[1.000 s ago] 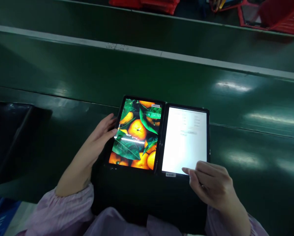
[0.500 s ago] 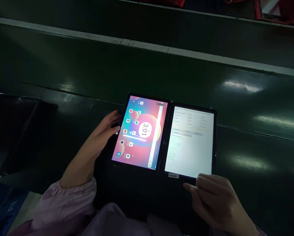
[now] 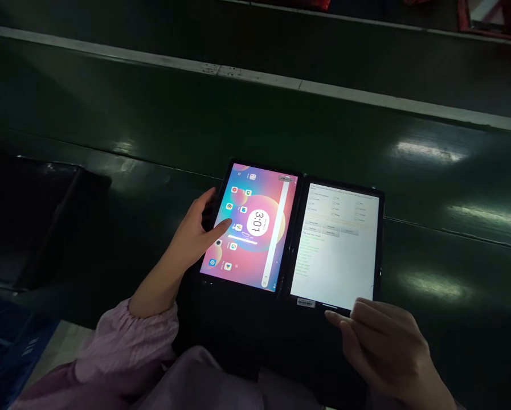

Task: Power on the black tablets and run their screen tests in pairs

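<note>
Two tablets lie side by side on a dark green belt. The left tablet [image 3: 255, 228] shows a pink and blue home screen with icons and a clock. The right tablet [image 3: 338, 245] shows a white page with small text. My left hand [image 3: 197, 228] rests at the left tablet's left edge, fingers stretched, one fingertip on the screen. My right hand [image 3: 379, 341] hovers at the right tablet's near edge, fingers loosely curled and pointing left, holding nothing that I can see.
The green conveyor belt [image 3: 110, 131] runs across the view with a pale rail [image 3: 255, 77] behind it. A dark tray [image 3: 28, 222] sits at the left. A blue crate [image 3: 3, 347] shows at the lower left, red bins [image 3: 494, 17] at the top right.
The left tablet's screen went from an orange-fruit picture to a home screen. My left hand's finger moved onto that screen. My right hand slid slightly back from the right tablet.
</note>
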### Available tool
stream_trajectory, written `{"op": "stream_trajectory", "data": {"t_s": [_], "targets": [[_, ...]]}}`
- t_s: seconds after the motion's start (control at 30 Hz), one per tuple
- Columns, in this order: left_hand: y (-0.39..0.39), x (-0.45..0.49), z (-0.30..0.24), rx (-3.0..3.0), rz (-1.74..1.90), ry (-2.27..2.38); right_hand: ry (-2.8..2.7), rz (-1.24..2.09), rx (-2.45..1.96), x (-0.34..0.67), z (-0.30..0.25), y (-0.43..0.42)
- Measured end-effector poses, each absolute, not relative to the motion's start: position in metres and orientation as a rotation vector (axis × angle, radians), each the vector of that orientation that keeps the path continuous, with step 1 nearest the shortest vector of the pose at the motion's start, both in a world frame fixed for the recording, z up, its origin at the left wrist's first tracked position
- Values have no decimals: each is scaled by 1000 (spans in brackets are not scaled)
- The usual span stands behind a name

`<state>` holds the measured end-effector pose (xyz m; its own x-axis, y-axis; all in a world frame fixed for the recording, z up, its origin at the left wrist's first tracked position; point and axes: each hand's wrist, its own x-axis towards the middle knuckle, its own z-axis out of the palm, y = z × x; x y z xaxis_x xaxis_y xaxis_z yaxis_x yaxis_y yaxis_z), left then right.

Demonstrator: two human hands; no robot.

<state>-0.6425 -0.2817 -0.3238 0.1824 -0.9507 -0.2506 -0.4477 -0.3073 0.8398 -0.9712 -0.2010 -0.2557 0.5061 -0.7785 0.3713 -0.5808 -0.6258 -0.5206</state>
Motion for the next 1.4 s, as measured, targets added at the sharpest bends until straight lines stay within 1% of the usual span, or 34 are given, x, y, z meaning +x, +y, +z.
{"op": "stream_trajectory", "data": {"t_s": [0.27, 0.47, 0.57, 0.73, 0.93, 1.03, 1.17, 1.4], "targets": [[-282, -646, -318, 1895, -1039, -1313, 1156, -861, -2426, -971, -256, -202], [-283, -645, -316, 1836, -1174, -1205, 1138, -884, -2430, -971, -255, -204], [-285, -649, -315, 1840, -1158, -1187, 1154, -895, -2419, -971, -255, -204], [-286, -644, -315, 1930, -1120, -1407, 1167, -909, -2406, -972, -255, -204], [-279, -620, -308, 1786, -1358, -1763, 1187, -904, -2382, -970, -253, -203], [-276, -616, -307, 1745, -1440, -1783, 1185, -926, -2382, -969, -253, -204], [-276, -623, -309, 1813, -1324, -1600, 1186, -924, -2390, -969, -252, -205], [-279, -649, -315, 1899, -1096, -1488, 1186, -928, -2396, -969, -254, -205]]}}
